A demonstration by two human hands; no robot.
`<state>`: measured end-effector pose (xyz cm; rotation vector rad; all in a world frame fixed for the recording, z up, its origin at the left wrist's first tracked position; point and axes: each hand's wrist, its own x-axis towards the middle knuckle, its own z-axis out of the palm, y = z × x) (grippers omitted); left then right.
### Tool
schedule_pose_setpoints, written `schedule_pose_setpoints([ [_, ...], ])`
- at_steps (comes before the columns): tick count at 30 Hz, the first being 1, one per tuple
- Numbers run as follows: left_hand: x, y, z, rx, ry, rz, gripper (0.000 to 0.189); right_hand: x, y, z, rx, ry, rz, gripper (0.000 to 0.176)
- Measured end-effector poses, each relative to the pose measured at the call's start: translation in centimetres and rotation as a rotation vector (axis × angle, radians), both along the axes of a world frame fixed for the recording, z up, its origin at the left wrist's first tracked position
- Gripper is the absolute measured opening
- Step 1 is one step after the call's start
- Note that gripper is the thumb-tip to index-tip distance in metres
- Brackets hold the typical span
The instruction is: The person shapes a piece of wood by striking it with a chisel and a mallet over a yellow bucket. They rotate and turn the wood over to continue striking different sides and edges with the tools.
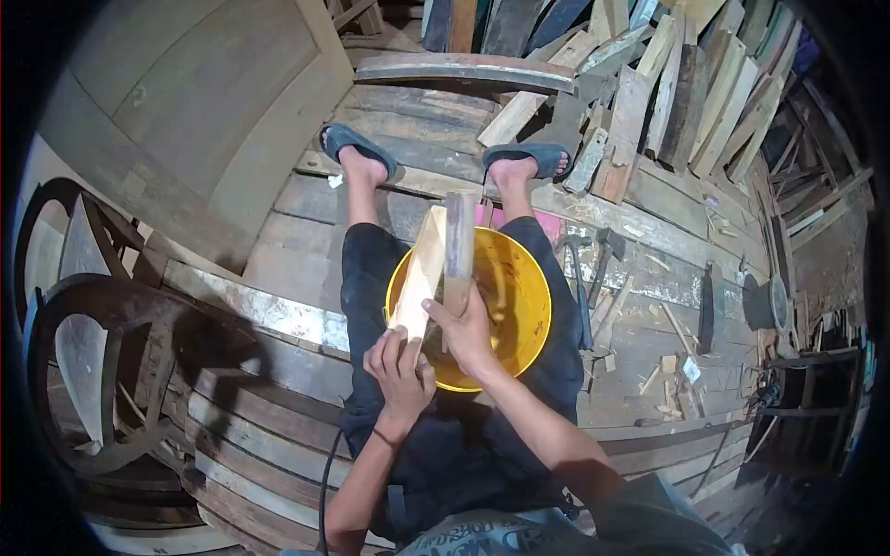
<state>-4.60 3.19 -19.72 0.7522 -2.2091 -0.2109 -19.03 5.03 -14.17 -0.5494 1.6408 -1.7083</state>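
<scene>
Between my knees stands a yellow bucket (533,306) with brown smears inside. Above its opening, two wood pieces are held side by side. The pale wood piece (425,264) has my left hand (400,371) closed on its lower end. My right hand (465,329) is wrapped round the grey-brown wood piece (458,236), its thumb reaching toward the pale one. Both pieces point away from me, their far ends near the bucket's far rim. The fingers under the wood are partly hidden.
A wood panel (199,102) leans at the left, above dark curved frames (102,296). Many offcuts (686,93) are stacked at the far right. On the plank floor to the right lie a hammer (607,246), a long dark tool (577,278) and wood scraps (667,366).
</scene>
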Motion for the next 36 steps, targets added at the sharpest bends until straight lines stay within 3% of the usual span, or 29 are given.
schedule_pose_setpoints([
  [9,-1.9,-1.0,7.1,0.170,-0.393,0.081,0.059,-4.2,0.6,0.0,0.048,-0.157,0.009,0.041],
  [10,-2.6,-1.5,7.7,0.194,-0.428,0.085,0.059,-4.9,1.1,0.8,0.186,0.024,-0.017,0.041],
  [14,-5.7,-4.6,8.9,0.189,-0.513,0.031,0.057,-7.1,2.5,3.2,0.251,0.485,0.076,0.046],
  [17,-7.6,-6.2,7.9,0.217,-0.499,0.093,0.058,-8.3,2.2,3.4,0.272,0.528,0.265,0.049],
  [22,-7.0,-6.6,6.6,0.316,-0.406,0.151,0.055,-7.7,1.7,3.3,0.384,0.741,0.395,0.033],
  [25,-6.0,-6.6,5.3,0.536,-0.427,0.250,0.051,-6.6,1.9,4.4,0.415,0.849,0.521,0.034],
  [29,-6.6,-6.1,8.8,0.753,-0.357,0.250,0.047,-6.9,1.1,5.8,0.556,1.099,0.630,0.041],
  [33,-6.5,-7.0,7.8,0.679,-0.371,0.266,0.048,-9.2,-1.4,5.4,0.541,1.273,0.644,0.040],
  [36,-6.6,-7.3,8.0,0.682,-0.385,0.272,0.047,-10.9,-4.3,4.6,0.541,1.185,0.563,0.043],
])
